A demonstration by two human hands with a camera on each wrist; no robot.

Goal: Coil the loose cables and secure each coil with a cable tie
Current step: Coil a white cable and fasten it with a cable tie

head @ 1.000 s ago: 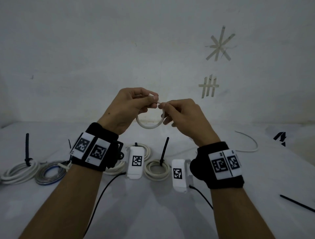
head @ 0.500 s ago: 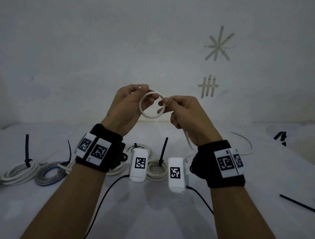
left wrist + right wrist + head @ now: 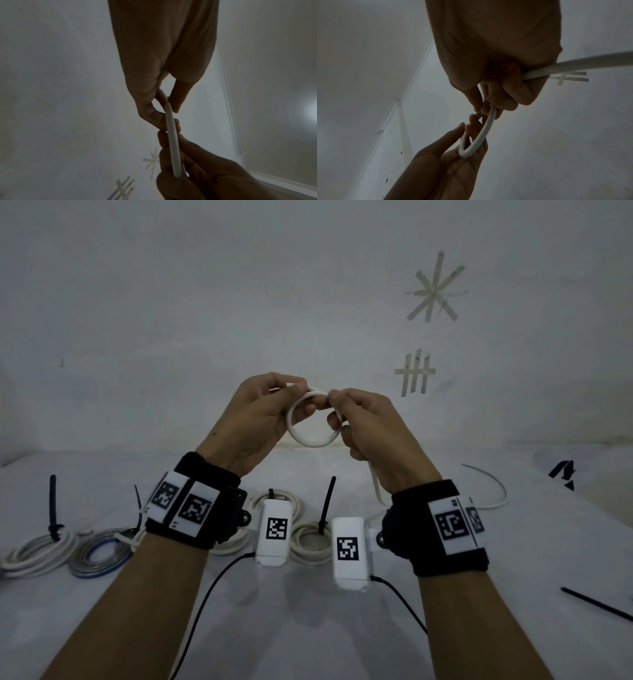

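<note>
A pale, dim wall point(image 3: 205, 302) rises behind a white surface point(image 3: 308, 628). Two tape marks stick to the wall: a star point(image 3: 435, 289) above a grid point(image 3: 415, 372).

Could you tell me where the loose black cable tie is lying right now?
In the head view the loose black cable tie lies flat on the white table at the far right edge, beyond the person's right forearm, apart from the tied coils.

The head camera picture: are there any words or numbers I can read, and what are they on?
No words or numbers can be read.
Wrist bands: black-and-white square code patterns, no letters.
White camera boxes: the same kind of pattern.
Wall: tape star and tape tally-like marks, not writing.
</note>
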